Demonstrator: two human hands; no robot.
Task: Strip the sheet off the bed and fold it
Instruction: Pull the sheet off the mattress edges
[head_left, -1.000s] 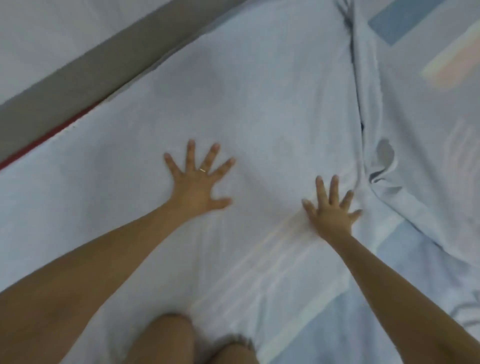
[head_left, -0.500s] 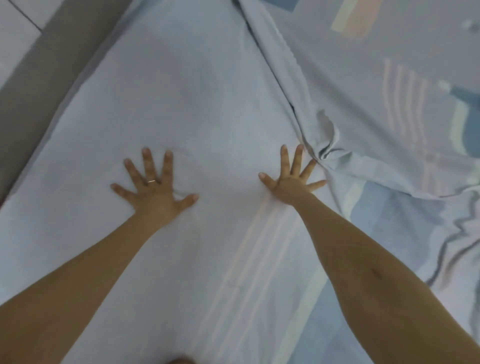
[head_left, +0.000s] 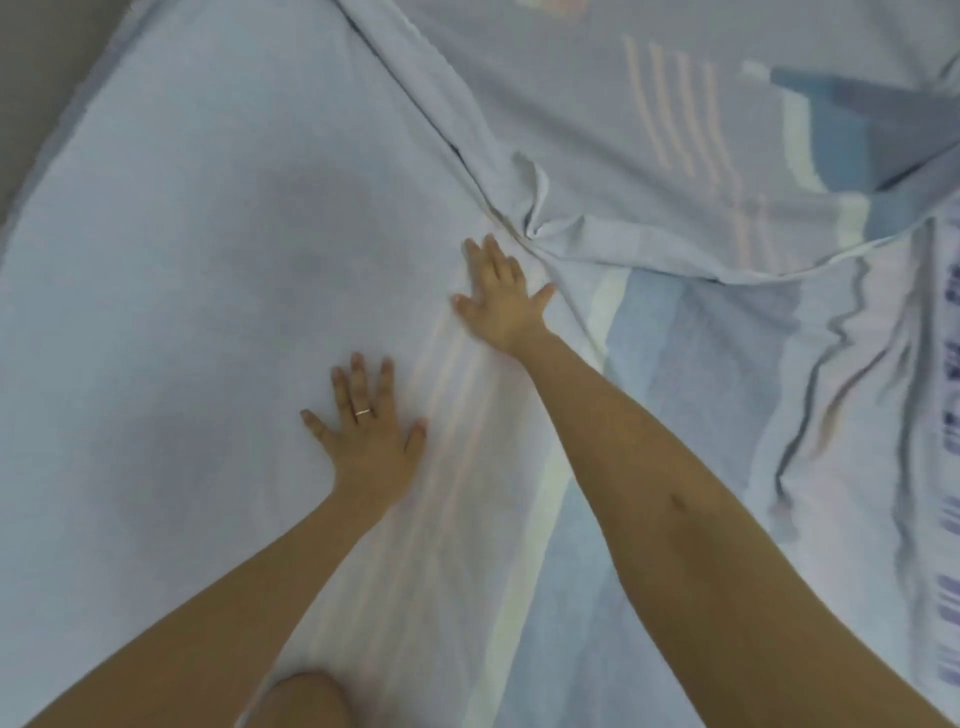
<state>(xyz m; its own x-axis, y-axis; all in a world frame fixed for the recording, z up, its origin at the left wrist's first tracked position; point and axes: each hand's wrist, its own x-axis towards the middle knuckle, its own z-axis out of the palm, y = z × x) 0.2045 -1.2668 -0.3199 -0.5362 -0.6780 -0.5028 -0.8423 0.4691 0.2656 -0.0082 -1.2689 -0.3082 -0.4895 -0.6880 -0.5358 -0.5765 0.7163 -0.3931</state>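
Pale-blue sheet (head_left: 208, 260) lies flat, bunched beside the right hand (head_left: 504, 301).

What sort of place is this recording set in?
Probably a bedroom, though little beyond fabric shows. A pale blue sheet lies spread out, partly folded over; the left hand and right hand press flat on it. A grey strip at upper left may be floor.

Bare arms (head_left: 649, 467), thin ring (head_left: 363, 412) on left hand (head_left: 369, 441)
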